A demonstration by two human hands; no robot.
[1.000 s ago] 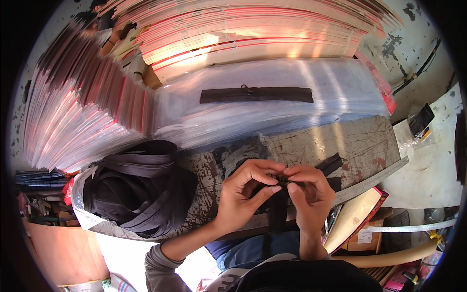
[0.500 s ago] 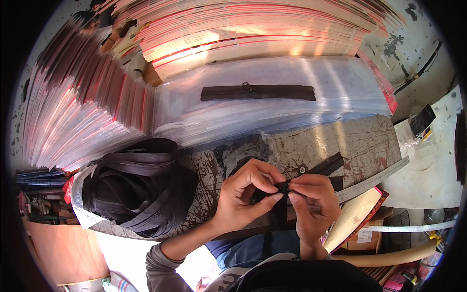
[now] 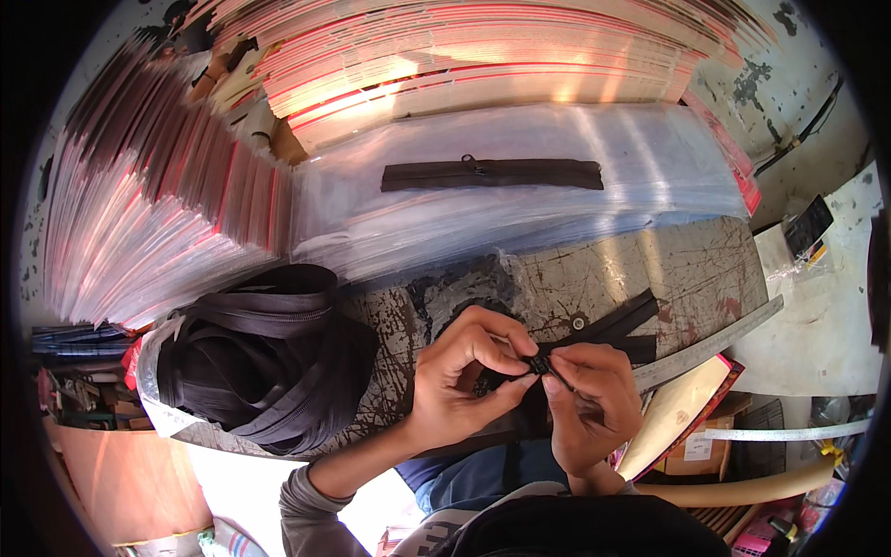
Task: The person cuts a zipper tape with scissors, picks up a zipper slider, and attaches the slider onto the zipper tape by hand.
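So I've got this small black piece (image 3: 538, 364) pinched between both hands, right over the near edge of the surface (image 3: 710, 265). My left hand (image 3: 464, 376) grips it with thumb and index finger, and my right hand (image 3: 594, 395) pinches from the other side, though I can't tell exactly what's under those fingertips. A dark strip (image 3: 532, 408) shows between my palms.

Compared to a second ago, both hands sit a bit lower and closer to me. That uncovers a little round metal bit (image 3: 578, 323) my right hand was hiding. The lone black zipper (image 3: 492, 174) hasn't really gone anywhere, just lying on the clear plastic sleeves (image 3: 357, 223) past my hands.

Just beyond my right hand there's a couple of black strips (image 3: 624, 320), with a metal ruler (image 3: 715, 342) along the edge near them. Left of me is a fat heap of black zipper tape (image 3: 269, 362), taking up most of that end. Big red-edged stacks (image 3: 483, 74) wall off the back.

Container-wise: pale plastic wrapping (image 3: 169, 418) peeks out from under the heap, and there's a cardboard box (image 3: 676, 461) down to the right, can't see inside it.
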